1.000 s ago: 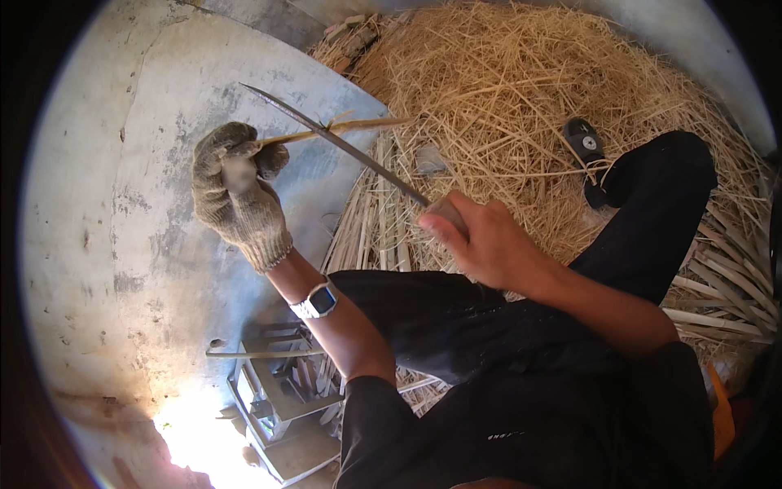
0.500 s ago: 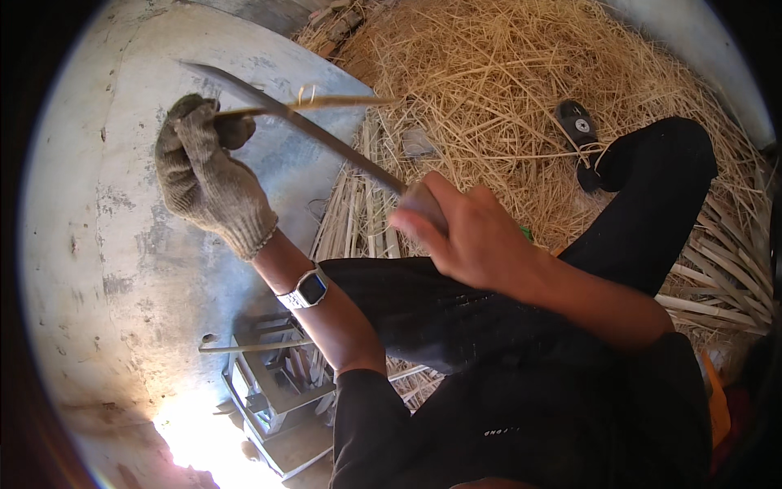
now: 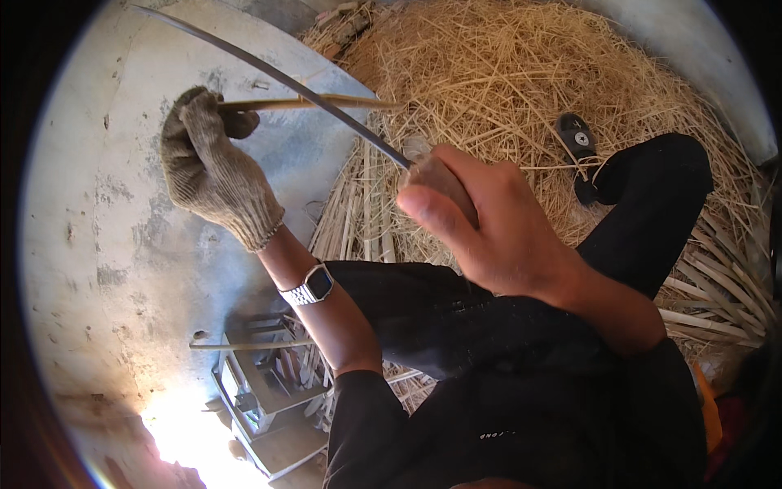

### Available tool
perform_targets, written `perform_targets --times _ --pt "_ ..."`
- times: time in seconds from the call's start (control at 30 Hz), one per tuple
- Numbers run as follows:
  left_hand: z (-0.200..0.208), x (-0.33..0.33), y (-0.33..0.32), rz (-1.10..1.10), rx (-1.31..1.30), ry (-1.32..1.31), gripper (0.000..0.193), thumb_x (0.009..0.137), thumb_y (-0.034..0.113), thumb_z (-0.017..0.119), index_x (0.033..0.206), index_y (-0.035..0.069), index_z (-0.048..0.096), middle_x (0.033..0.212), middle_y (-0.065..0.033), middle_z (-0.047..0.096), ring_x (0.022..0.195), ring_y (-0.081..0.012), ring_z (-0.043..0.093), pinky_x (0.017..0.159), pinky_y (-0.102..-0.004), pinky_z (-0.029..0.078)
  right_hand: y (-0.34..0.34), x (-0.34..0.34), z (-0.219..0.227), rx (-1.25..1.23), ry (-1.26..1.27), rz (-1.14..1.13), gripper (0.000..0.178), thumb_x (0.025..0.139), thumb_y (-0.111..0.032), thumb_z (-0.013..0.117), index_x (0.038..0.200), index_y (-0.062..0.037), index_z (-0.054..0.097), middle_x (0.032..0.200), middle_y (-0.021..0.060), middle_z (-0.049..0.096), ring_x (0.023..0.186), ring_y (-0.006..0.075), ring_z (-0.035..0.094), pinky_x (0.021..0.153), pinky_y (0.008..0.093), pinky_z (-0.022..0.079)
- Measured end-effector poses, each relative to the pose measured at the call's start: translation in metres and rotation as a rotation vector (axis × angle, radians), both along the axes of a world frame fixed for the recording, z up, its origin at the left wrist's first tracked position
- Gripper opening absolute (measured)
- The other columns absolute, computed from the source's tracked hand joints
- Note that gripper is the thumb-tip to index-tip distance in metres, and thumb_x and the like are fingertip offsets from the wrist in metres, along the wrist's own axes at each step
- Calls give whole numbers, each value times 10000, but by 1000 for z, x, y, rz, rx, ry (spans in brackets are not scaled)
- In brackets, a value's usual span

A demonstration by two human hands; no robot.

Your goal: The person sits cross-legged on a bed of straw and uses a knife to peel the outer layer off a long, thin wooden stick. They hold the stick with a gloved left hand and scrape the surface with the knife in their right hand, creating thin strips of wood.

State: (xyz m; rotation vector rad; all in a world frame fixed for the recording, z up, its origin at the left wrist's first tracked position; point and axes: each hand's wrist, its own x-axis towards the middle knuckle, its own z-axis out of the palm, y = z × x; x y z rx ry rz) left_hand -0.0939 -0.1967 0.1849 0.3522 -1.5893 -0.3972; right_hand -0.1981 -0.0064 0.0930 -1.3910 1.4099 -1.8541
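My left hand [image 3: 213, 163], in a grey knitted work glove, is closed around one end of a thin bamboo strip [image 3: 358, 102]. The strip points to the right toward the straw. My right hand [image 3: 497, 216] is bare and wraps round the thick wooden handle [image 3: 444, 186] of a long knife. Its narrow dark blade [image 3: 269, 72] slants up to the left and passes across the strip in this view. Whether blade and strip touch, I cannot tell. A silver watch [image 3: 314, 285] sits on my left wrist.
A heap of shavings [image 3: 505, 73] covers the floor ahead, with bundles of split strips [image 3: 709, 285] at the right. A worn pale wall [image 3: 114, 212] rises at the left. A wooden frame [image 3: 273, 391] stands at lower left. My shod foot [image 3: 577, 137] rests on the shavings.
The knife has moved up, its tip now farther up and left. My right hand has shifted slightly right. A thin curl on the strip no longer shows. The left hand keeps its grip.
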Motion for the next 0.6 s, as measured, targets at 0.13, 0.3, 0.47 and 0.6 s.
perform_targets --times 0.13,0.3,0.47,0.6 --pt "-4 -8 -5 -2 -70 17 160 928 131 699 951 -25 675 667 -124 690 532 -145 656 524 -254 553 -13 19 -42 168 217 -157 357 1008 -351 580 916 -7 584 582 72 559 455 216 573 455 363 444" --pt "5 -6 -4 -48 -95 -73 151 942 102 657 940 -48 645 717 -132 696 547 -153 655 530 -267 555 -32 -52 -166 892 268 96 503 1042 -453 458 941 17 604 594 119 550 471 219 571 466 381 465" --pt "7 11 -17 6 -1 -77 210 971 155 630 1035 -45 649 722 -125 698 658 -159 670 607 -271 551 -24 -51 -177 950 -236 10 571 1019 -482 475 832 40 608 571 94 544 433 213 564 482 408 480" --pt "7 21 -31 -139 -6 -51 205 969 130 633 1039 -60 661 789 -147 709 638 -161 668 582 -274 552 -24 -44 -91 680 -351 -106 503 1025 -461 486 880 9 593 548 24 498 401 148 514 409 340 418"
